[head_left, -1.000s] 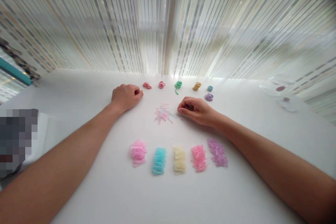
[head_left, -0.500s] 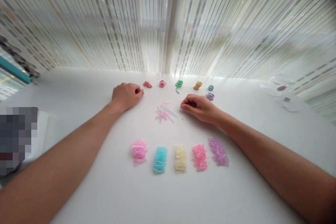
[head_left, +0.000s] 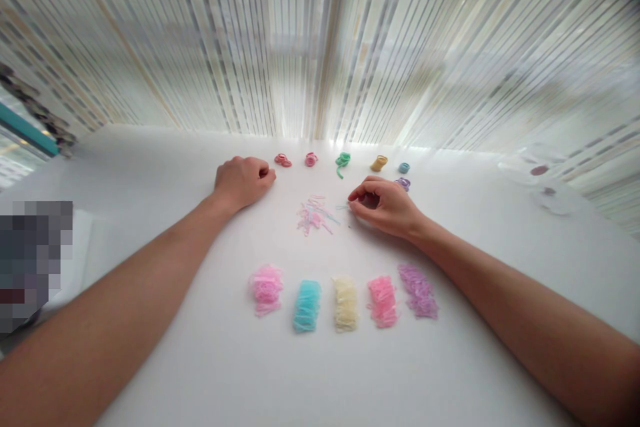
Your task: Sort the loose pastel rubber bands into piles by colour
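Observation:
My right hand (head_left: 385, 205) pinches a thin pale blue rubber band (head_left: 342, 207) between thumb and fingertips, just right of a loose mixed heap of pastel bands (head_left: 311, 217). My left hand (head_left: 243, 180) rests on the table, curled into a fist with nothing showing in it. Nearest me lies a row of sorted band piles: light pink (head_left: 267, 288), turquoise (head_left: 307, 307), cream (head_left: 345, 305), bright pink (head_left: 383, 301) and purple (head_left: 419, 291).
Along the back of the white table (head_left: 320, 373) sit small coils: red (head_left: 283, 160), pink-red (head_left: 311, 159), green (head_left: 343, 159), yellow (head_left: 379, 163), blue (head_left: 404, 167). A purple coil (head_left: 404, 183) is partly behind my right hand. Clear round items (head_left: 547, 197) lie far right, by striped curtains (head_left: 320, 47).
A pale blue band now shows at my right fingertips, which have closed into a pinch. My left hand stays in place; the view has shifted slightly.

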{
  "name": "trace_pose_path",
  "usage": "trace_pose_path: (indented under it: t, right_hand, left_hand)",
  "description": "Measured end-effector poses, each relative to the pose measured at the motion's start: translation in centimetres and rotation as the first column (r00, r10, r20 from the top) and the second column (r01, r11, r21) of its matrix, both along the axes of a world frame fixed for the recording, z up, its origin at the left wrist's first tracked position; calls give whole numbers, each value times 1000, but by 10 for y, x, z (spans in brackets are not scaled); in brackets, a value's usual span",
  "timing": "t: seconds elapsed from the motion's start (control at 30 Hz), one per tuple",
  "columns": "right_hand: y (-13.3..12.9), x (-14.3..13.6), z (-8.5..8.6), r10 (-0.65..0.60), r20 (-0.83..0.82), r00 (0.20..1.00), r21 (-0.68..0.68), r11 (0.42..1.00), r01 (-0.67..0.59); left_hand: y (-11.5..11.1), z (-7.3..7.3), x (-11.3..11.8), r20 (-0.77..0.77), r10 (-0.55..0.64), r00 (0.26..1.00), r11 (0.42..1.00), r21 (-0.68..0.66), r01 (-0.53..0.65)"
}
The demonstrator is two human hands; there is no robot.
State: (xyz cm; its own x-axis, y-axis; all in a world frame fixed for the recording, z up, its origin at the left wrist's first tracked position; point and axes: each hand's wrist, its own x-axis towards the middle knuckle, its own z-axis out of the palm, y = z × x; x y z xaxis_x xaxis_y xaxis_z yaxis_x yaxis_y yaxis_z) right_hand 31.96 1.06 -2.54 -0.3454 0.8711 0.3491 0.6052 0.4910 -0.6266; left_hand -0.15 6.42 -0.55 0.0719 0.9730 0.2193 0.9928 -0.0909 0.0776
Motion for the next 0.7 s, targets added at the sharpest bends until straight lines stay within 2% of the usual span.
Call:
trace_pose_path:
  t: [0.33, 0.7]
  right_hand:
    - [0, 0, 1, 51, 7, 999, -86, 995, -50]
    - [2, 0, 0, 65, 15, 998, -83, 995, -64]
  left_hand:
    - [1, -2, -1, 10, -1, 1000, 1000, 3, 1]
    - [1, 0, -1, 2, 2, 1000, 1000, 5, -2]
